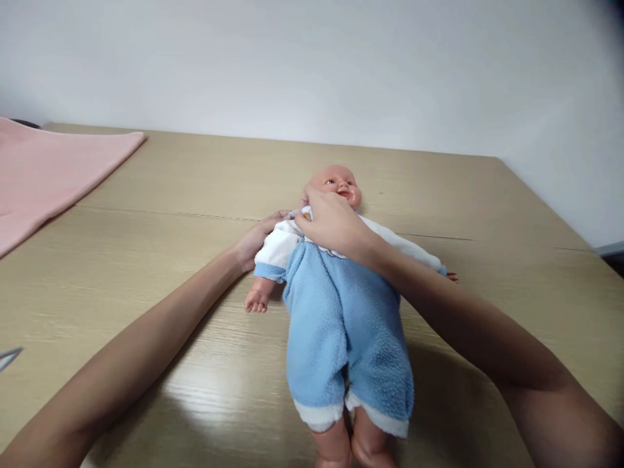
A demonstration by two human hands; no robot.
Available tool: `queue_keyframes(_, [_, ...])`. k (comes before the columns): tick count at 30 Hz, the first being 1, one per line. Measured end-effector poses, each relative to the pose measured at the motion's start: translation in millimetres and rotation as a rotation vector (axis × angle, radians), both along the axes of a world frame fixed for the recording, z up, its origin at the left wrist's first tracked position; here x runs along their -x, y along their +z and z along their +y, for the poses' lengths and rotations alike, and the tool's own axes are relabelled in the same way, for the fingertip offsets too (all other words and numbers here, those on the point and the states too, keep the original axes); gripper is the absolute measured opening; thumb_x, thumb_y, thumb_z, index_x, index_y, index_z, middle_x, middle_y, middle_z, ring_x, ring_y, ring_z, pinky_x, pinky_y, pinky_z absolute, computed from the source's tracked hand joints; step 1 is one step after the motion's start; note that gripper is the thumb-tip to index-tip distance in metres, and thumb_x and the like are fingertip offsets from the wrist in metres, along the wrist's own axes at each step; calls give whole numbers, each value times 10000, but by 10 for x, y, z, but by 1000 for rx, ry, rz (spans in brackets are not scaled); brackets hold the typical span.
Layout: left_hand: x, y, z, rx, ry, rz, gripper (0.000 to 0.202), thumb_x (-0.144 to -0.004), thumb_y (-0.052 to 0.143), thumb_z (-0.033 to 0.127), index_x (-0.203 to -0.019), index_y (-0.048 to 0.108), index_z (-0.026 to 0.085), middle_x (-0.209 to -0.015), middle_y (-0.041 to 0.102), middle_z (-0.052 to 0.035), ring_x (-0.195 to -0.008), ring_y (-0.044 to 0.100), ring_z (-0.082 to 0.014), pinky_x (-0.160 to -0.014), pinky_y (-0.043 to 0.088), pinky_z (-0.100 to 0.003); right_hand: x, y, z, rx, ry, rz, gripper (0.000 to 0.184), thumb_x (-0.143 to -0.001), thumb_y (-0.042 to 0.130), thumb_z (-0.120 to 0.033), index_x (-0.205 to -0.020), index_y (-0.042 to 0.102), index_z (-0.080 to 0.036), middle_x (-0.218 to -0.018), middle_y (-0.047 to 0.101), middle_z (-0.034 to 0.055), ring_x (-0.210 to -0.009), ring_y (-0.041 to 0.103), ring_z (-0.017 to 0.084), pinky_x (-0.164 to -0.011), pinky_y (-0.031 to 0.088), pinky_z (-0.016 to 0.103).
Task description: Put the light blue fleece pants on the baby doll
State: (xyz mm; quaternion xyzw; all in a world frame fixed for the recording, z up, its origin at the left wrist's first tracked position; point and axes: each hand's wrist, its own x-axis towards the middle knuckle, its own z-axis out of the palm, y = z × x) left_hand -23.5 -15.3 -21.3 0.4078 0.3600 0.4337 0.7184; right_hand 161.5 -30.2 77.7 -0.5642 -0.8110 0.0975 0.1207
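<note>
A baby doll [336, 183] lies on its back on the wooden table [195, 182], head away from me, dressed in a blue fleece romper [341, 325] with white sleeves. My right hand [331, 224] rests on the doll's chest just under its chin, fingers pinched on the white collar. My left hand [258, 240] reaches in from the left and grips the collar at the doll's shoulder, its fingertips partly hidden behind the sleeve. The doll's bare arm [257, 296] sticks out to the left and its bare legs run off the bottom edge.
A pink cloth [43, 175] lies at the far left of the table. A small grey object [10, 356] pokes in at the left edge. A white wall stands behind the table, whose right edge slants off at the far right.
</note>
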Motion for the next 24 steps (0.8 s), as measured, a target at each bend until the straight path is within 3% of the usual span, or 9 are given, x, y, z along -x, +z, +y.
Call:
queue_keyframes(4, [-11,11,-69,-83,31,70,360,-799,893,340,-1074,704,206,-1071,727,-9,-946,677,-173,-904,568,-276,-77,-10,-81,-33,-46,-64,301,-1101,560,-303,-1305,676,-115,-1234,823,199,-1097,784,364,-838,537,403])
queue_keyframes(9, [50,169,-170,-226,19,232,391,-916,857,511,-1106,689,214,-1132,680,-28,-1018,631,-196,-881,518,-294,-119,-12,-112,-21,-83,-73,369,-1101,602,-333,-1382,673,-104,-1284,822,210,-1132,794,382,-875,567,418])
queue_keyframes(12, [149,340,-205,-260,-51,500,558,-896,870,623,-1178,617,214,-1139,667,-54,-1028,644,-236,-822,510,-324,-110,27,-99,13,-43,-96,378,-1111,601,-348,-1365,742,-107,-1289,833,208,-1167,791,367,-912,567,411])
queue_keyframes(16, [232,583,-252,-242,-192,927,756,-830,834,774,-1233,515,220,-1153,681,-96,-1034,677,-298,-754,502,-351,-28,126,-86,19,8,-187,342,-1093,606,-336,-1246,832,-132,-1191,859,193,-1127,797,354,-854,557,387])
queue_keyframes(20, [194,741,-342,-375,-250,1124,636,-880,705,694,-1270,567,211,-1087,723,-88,-985,693,-319,-782,487,-375,121,177,-33,-13,31,-242,340,-1065,589,-218,-1292,816,-106,-1201,856,208,-1181,784,376,-913,564,408])
queue_keyframes(24, [167,775,-396,-536,-277,1275,479,-951,591,539,-1307,571,219,-1103,735,-103,-983,702,-324,-837,470,-397,220,142,52,-24,-16,-327,341,-1000,576,-66,-1244,810,-19,-1223,827,290,-1223,766,414,-977,571,447])
